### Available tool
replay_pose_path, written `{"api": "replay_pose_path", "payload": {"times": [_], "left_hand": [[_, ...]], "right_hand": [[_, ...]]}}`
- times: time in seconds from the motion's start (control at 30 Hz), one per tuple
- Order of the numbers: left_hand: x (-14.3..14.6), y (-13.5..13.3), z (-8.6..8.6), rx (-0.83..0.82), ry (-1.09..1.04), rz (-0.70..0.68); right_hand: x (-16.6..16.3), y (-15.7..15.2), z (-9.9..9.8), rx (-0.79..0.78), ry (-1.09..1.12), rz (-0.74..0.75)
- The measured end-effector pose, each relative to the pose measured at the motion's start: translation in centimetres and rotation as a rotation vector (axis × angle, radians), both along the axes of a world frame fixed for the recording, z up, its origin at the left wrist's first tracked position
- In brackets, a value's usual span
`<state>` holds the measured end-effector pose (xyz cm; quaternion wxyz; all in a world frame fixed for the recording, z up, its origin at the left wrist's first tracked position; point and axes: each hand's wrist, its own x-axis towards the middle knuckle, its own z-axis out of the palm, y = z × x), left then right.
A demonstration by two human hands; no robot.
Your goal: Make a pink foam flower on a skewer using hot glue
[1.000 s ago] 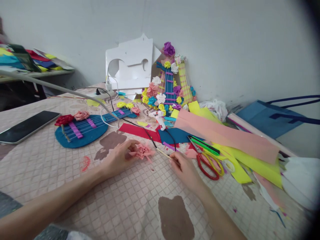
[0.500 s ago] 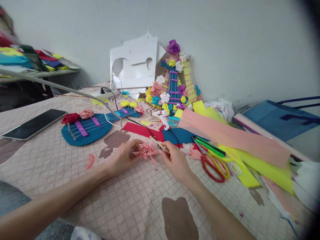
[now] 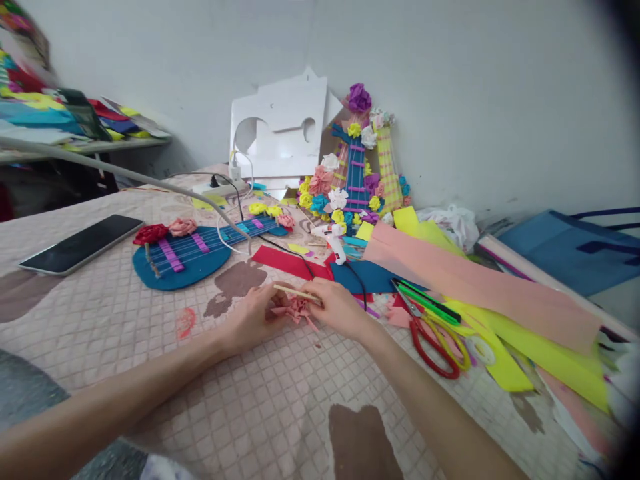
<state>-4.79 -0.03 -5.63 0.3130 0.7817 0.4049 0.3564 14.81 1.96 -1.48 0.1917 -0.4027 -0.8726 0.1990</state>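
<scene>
A pink paper flower [image 3: 299, 310] with loose strips hanging from it is between my two hands, just over the tablecloth. My left hand [image 3: 253, 317] pinches its left side. In my right hand [image 3: 337, 308] is a thin wooden stick [image 3: 296, 292], lying nearly level above the flower and pointing left. My right fingertips are close to the flower; whether they touch it I cannot tell. Beyond my hands lie a red paper strip [image 3: 283, 261] and a white glue gun [image 3: 333, 241]. A blue guitar-shaped craft [image 3: 203, 267] with paper roses lies behind my left hand.
Scissors with red handles [image 3: 434, 353] and a green cutter [image 3: 430, 302] lie on the right, beside pink paper [image 3: 480, 283] and yellow paper [image 3: 505, 367]. A phone [image 3: 83, 243] is at left. A grey cable [image 3: 125, 175] crosses the upper left. Flower-covered guitar crafts [image 3: 356, 177] lean against the wall.
My right hand has moved left, closer to the flower. The stick has swung from slanting away to nearly level across the flower. The view has shifted slightly left.
</scene>
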Motion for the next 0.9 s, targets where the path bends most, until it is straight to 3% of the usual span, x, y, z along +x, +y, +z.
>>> {"api": "replay_pose_path", "payload": {"times": [0.33, 0.53, 0.8, 0.9], "left_hand": [[0.0, 0.1, 0.0, -0.043, -0.028, -0.005], [0.0, 0.1, -0.1, -0.014, -0.031, -0.004], [-0.3, 0.3, -0.7, -0.024, -0.018, -0.019], [-0.4, 0.3, -0.7, -0.013, -0.009, -0.008]], "right_hand": [[-1.0, 0.1, 0.3, -0.018, -0.055, 0.04], [-0.6, -0.3, 0.4, -0.031, 0.029, -0.041], [0.8, -0.8, 2.5, -0.333, 0.324, -0.075], [1.8, -1.3, 3.6, -0.362, 0.424, -0.097]]}}
